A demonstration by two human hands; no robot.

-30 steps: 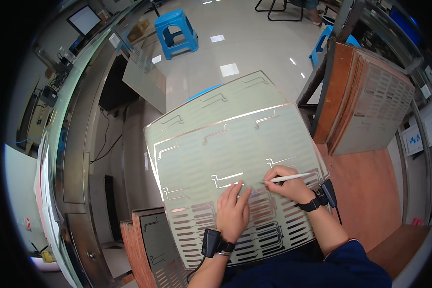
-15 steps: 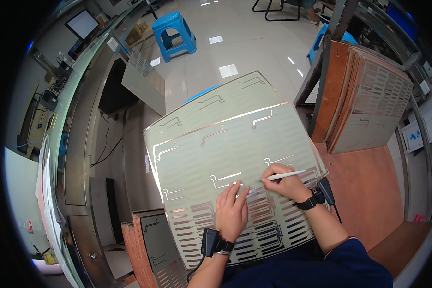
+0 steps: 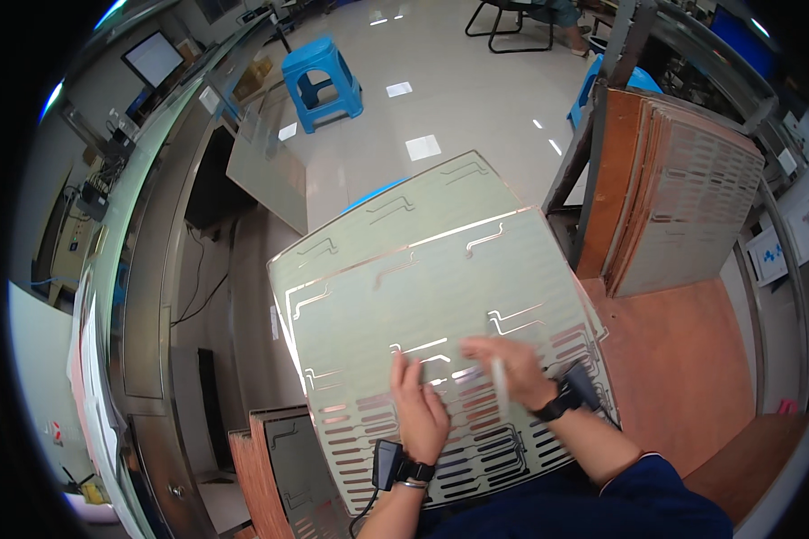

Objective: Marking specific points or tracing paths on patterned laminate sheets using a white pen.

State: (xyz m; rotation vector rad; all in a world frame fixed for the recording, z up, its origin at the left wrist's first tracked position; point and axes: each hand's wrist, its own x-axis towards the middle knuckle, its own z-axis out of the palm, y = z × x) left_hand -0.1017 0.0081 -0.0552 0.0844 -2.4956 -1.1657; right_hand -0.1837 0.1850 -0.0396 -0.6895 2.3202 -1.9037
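Observation:
A pale green-grey sheet with shiny copper traces and rows of slots lies before me, on top of another similar sheet whose far part sticks out beyond it. My left hand rests on the upper sheet, fingers stretched out near a bright copper trace. Just to its right, my right hand is over the same sheet, smeared by motion. A slim white pen-like tool is held in it, pointing down toward the slots; the tip is too blurred to make out.
Similar sheets stand stacked in a rack at the right and in a pile at lower left. A blue stool stands on the floor ahead. A long glass-topped bench runs along the left. Farther back, a person sits on a chair.
My right hand has shifted left and lifted its fingers; the white tool has swung from pointing sideways to pointing down. My left hand has moved slightly left and nearer me.

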